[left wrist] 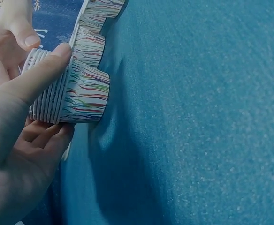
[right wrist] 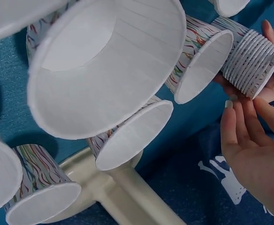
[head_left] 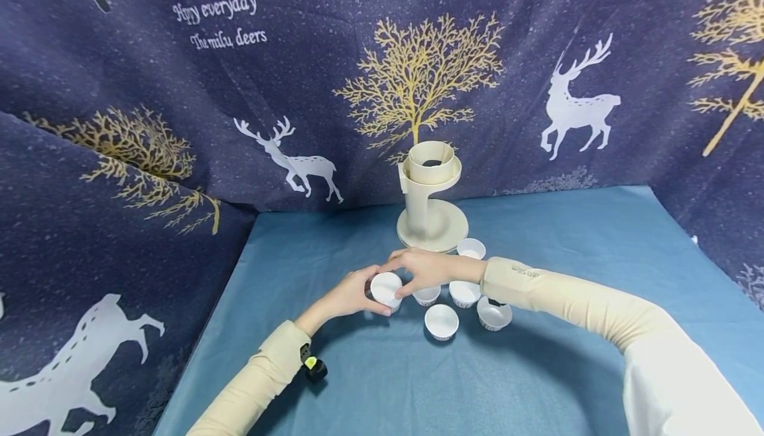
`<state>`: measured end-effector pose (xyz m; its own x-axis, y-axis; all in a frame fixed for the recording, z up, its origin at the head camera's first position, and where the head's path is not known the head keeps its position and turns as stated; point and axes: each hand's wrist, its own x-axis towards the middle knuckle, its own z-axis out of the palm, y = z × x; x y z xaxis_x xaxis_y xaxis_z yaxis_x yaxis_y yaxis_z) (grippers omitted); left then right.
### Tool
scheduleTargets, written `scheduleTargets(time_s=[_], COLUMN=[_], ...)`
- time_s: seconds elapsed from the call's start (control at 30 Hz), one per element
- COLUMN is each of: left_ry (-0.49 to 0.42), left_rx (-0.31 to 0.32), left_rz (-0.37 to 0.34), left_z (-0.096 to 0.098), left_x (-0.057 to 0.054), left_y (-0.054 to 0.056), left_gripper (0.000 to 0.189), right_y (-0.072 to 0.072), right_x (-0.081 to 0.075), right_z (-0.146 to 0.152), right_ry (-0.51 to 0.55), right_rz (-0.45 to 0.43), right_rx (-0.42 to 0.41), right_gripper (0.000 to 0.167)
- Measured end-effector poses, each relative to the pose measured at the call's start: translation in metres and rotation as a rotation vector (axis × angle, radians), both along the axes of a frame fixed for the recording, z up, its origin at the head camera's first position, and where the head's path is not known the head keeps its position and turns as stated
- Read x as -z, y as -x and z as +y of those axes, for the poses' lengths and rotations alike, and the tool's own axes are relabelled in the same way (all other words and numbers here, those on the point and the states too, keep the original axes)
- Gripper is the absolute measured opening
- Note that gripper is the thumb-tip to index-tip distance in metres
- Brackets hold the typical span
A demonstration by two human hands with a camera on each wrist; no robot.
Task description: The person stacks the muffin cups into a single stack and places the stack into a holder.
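Observation:
A stack of small white paper cups (head_left: 386,288) with colored streaks sits in my left hand (head_left: 352,294), thumb on one side and fingers on the other. In the left wrist view the stacked rims (left wrist: 50,89) lie close together. My right hand (head_left: 422,269) reaches to the stack's top rim from the other side, thumb and fingers curved around it. The right wrist view shows right fingertips (right wrist: 230,104) at the rim; their exact contact is partly hidden. Close to the right hand, a single paper cup (head_left: 426,295) stands upright.
Several more upright cups are under and beside the right forearm, including a front cup (head_left: 442,322) and a back cup (head_left: 471,248). Behind them stands a cream stand (head_left: 416,214) with a round base and a cup-shaped top (head_left: 431,162). A patterned cloth (head_left: 286,91) hangs behind the blue table (head_left: 370,383).

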<state>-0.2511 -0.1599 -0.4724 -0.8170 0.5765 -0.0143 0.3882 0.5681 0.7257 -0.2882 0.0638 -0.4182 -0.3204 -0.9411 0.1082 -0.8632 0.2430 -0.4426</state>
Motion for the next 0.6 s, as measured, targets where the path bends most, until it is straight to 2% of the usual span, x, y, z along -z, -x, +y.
scheduleTargets(time_s=[0.17, 0.37, 0.6], left_ry=[0.010, -0.049, -0.058], left_rx=[-0.012, -0.039, -0.060], left_rz=[-0.013, -0.030, -0.015], left_z=[0.0009, 0.0031, 0.0045], left_x=[0.0013, 0.0007, 0.0001], left_y=[0.0001, -0.0012, -0.0027], left_gripper=[0.067, 0.069, 0.071], right_y=[-0.0008, -0.0003, -0.0007], right_x=[0.0012, 0.0017, 0.0015], right_z=[-0.0004, 0.0001, 0.0005], right_ry=[-0.022, -0.022, -0.027], right_rz=[0.016, 0.016, 0.006], right_rx=[0.017, 0.022, 0.026], right_gripper=[0.050, 0.049, 0.050])
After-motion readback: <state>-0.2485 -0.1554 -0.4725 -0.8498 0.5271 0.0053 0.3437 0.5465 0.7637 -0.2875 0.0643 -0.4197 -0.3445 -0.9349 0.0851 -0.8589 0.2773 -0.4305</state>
